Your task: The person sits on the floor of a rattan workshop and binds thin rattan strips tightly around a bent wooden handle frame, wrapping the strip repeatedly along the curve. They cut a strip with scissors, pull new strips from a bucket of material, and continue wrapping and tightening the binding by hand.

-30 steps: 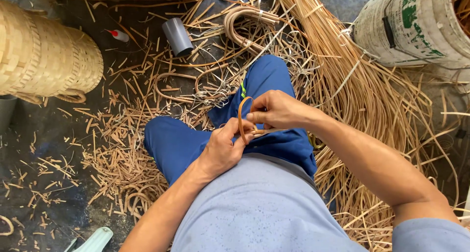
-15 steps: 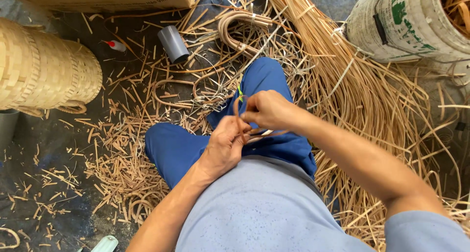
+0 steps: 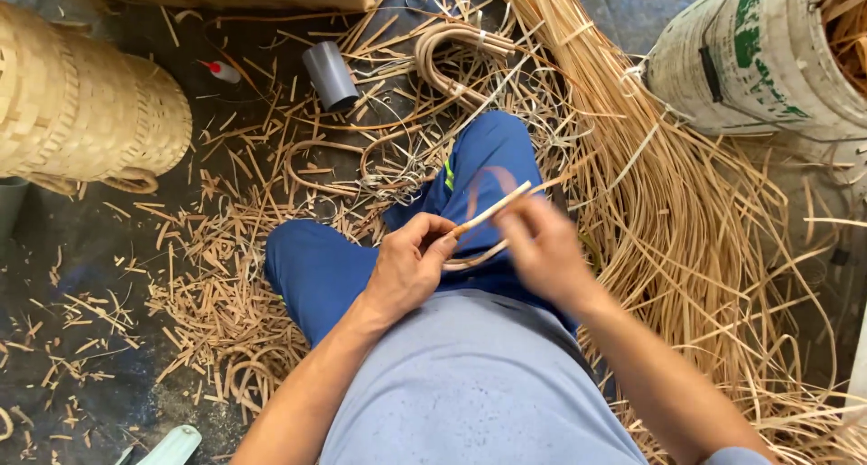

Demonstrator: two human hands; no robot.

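While your left hand stays pinched on the cane strip, your right hand has blurred away, grip unclear; the drum holds cane.

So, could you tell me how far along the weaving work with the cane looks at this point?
Done: a finished woven basket lies on its side at the left, and cut scraps litter the floor. In hand: the left hand pinches a thin cane strip bent into a loop, while the blurred right hand works its other end. Left: a large bundle of uncut cane lies at the right.
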